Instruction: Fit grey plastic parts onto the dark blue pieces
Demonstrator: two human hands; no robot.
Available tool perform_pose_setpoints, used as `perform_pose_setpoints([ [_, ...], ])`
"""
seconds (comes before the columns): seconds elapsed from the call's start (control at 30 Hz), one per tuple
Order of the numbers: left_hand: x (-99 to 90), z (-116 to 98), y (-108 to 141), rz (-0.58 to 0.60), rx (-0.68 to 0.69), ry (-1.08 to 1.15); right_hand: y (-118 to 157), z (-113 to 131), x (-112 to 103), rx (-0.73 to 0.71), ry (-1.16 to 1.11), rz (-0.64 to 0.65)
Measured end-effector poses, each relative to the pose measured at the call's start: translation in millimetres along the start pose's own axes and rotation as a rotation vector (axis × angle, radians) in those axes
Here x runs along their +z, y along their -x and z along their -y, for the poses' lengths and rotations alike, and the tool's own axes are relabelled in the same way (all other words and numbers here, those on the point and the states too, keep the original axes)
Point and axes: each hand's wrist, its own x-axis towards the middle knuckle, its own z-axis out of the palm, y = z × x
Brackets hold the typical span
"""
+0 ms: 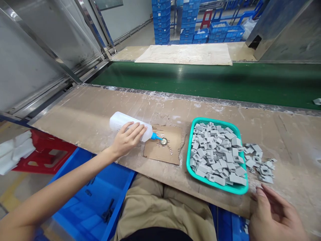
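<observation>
My left hand (130, 137) is wrapped round a white plastic squeeze bottle (122, 121), which lies tilted with its blue nozzle (155, 136) pointing right. The nozzle tip is at a small round dish (164, 141) with a dark rim. Under the dish is a torn piece of cardboard (160, 154), with wet-looking spots around it. My right hand (276, 214) is at the lower right, near a loose pile of grey plastic pieces (263, 170). Its fingers are loosely curved, with a gap between thumb and fingers, and I see nothing held.
A turquoise basket (188, 157) full of grey pieces stands right of the cardboard. Behind the worktable (82, 107) runs a green conveyor belt (160, 75). Below the front edge are a blue bin (87, 207) and a red stool (47, 154). Blue crates (162, 23) are stacked beyond.
</observation>
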Motion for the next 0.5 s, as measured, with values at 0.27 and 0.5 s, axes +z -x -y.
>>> perform_pose_setpoints([
  [0.27,0.6,3.7,1.1,-0.011,0.022,-0.009,-1.5,-3.2,-1.5,0.01,0.0,0.01],
  [0.5,0.0,2.6,1.4,0.006,0.016,0.008,-2.8,-7.5,-1.7,-0.021,-0.003,-0.006],
])
